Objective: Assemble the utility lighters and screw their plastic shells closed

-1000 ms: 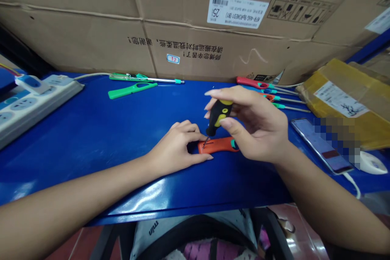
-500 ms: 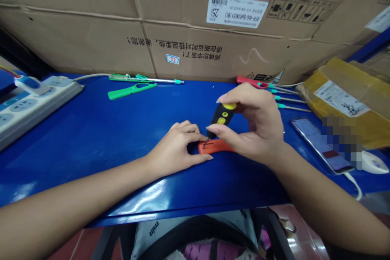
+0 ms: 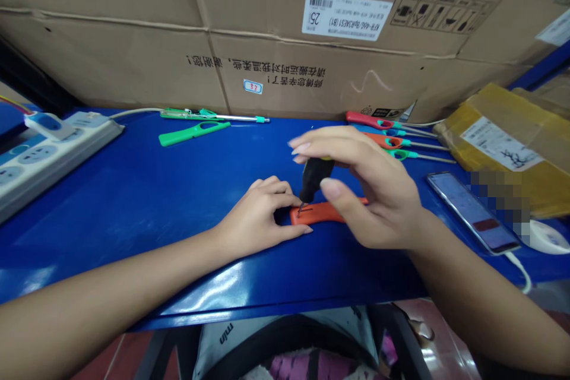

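Observation:
An orange lighter handle lies on the blue table in front of me. My left hand grips its left end between thumb and fingers. In my right hand is a short black and yellow screwdriver, tilted, its tip down on the left end of the orange handle. The fingers of that hand curl over the top of the screwdriver and the thumb lies near its side. My right hand hides part of the orange handle's right end.
Several long-necked lighters, including a red one, lie at the back right. A green handle half and a green lighter lie at the back left. A power strip, a phone, a yellow parcel and a cardboard box surround the table.
My right hand has turned about the screwdriver, its fingers now stretched further over the top and the thumb loosened. The tip stays on the orange handle. My left hand has not moved.

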Tool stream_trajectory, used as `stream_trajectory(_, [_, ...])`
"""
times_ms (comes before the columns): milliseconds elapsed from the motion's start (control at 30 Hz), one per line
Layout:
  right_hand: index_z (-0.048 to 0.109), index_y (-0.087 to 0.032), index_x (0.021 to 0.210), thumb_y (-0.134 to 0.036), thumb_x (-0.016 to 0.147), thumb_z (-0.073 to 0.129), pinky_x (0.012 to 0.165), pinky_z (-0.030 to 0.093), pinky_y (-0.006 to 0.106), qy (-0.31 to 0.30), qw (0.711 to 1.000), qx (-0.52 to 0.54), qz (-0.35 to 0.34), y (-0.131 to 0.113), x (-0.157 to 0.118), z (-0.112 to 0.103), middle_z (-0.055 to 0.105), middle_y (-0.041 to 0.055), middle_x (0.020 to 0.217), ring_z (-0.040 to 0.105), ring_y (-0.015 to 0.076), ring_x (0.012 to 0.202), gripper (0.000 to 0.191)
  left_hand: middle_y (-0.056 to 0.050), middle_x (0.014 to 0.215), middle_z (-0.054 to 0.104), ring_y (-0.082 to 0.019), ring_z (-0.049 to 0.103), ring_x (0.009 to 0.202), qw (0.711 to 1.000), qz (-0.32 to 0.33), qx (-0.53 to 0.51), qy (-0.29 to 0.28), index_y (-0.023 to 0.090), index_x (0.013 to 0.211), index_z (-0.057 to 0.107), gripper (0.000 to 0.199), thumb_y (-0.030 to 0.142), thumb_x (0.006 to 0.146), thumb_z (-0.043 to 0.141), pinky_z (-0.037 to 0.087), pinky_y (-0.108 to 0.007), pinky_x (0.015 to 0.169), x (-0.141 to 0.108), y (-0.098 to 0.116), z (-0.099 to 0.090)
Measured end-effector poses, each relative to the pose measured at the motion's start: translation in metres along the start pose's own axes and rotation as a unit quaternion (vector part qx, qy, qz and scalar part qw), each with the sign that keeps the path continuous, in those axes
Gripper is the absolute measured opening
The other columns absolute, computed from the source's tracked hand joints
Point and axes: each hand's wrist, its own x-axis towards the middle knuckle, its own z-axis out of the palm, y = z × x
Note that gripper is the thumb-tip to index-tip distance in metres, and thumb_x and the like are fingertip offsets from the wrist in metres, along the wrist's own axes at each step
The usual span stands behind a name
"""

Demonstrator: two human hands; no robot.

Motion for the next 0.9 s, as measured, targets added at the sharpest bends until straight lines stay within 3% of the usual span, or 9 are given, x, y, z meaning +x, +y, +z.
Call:
stream_trajectory(100, [0.064,-0.022,0.128,-0.026,0.103,0.053,0.093,0.061,0.043,-0.004,0.999,0.036,0.017,-0.0021,-0.0016,-0.0004,0.072,0.0079,0.116,0.068,0.0228,0.110,0.027,-0.005,0.101,0.072,-0.027,0.063,0.100,1.000,0.004,-0.005,0.000,0.025,0.103,0.077,0.028,0.047,0.086,0.078,0.046,-0.044,0.094,0.0002,-0.0005,0.0001])
stream_trajectory(233, [0.069,-0.022,0.124,-0.030,0.096,0.069,0.088,0.061,0.041,0.051,0.998,-0.032,-0.019,-0.0023,-0.0020,0.0009,0.071,0.0058,0.101,0.068,0.0215,0.098,0.029,-0.005,0.098,0.071,-0.026,0.062,0.096,1.000,-0.009,-0.012,-0.003,0.023,0.102,0.077,0.029,0.047,0.086,0.077,0.047,-0.041,0.088,0.0007,0.0001,0.0001])
stream_trajectory(433, [0.058,-0.025,0.141,-0.027,0.104,0.050,0.099,0.057,0.046,-0.044,0.999,-0.006,0.007,-0.0048,-0.0004,-0.0046,0.070,0.0084,0.121,0.067,0.0233,0.110,0.037,-0.004,0.100,0.071,-0.025,0.062,0.097,1.000,0.001,-0.005,0.000,0.024,0.102,0.077,0.028,0.047,0.086,0.078,0.045,-0.042,0.089,-0.0006,0.0001,-0.0001])
stream_trajectory(600, [0.068,-0.026,0.125,-0.038,0.094,0.071,0.085,0.063,0.043,0.052,0.996,-0.065,-0.013,-0.0015,-0.0010,0.0016,0.070,0.0053,0.096,0.067,0.0232,0.094,0.033,-0.003,0.092,0.069,-0.023,0.060,0.091,1.000,-0.012,-0.013,-0.002,0.022,0.089,0.075,0.026,0.047,0.086,0.078,0.043,-0.036,0.079,-0.0004,0.0004,0.0002])
stream_trajectory(767, [0.059,-0.024,0.138,-0.032,0.103,0.055,0.094,0.061,0.046,-0.001,1.000,-0.015,0.019,-0.0024,-0.0023,0.0029,0.069,0.0102,0.121,0.066,0.0252,0.112,0.037,-0.004,0.096,0.071,-0.024,0.061,0.092,1.000,0.001,-0.003,0.008,0.024,0.099,0.077,0.027,0.047,0.086,0.078,0.043,-0.039,0.083,0.0000,0.0000,0.0009])
stream_trajectory(900, [0.059,-0.027,0.138,-0.031,0.100,0.060,0.086,0.064,0.044,0.023,0.999,0.014,0.031,-0.0001,-0.0042,0.0044,0.069,0.0089,0.118,0.069,0.0235,0.101,0.038,-0.004,0.098,0.071,-0.026,0.062,0.096,1.000,-0.002,0.002,0.001,0.024,0.100,0.076,0.027,0.046,0.086,0.079,0.044,-0.040,0.084,0.0002,0.0006,0.0003])
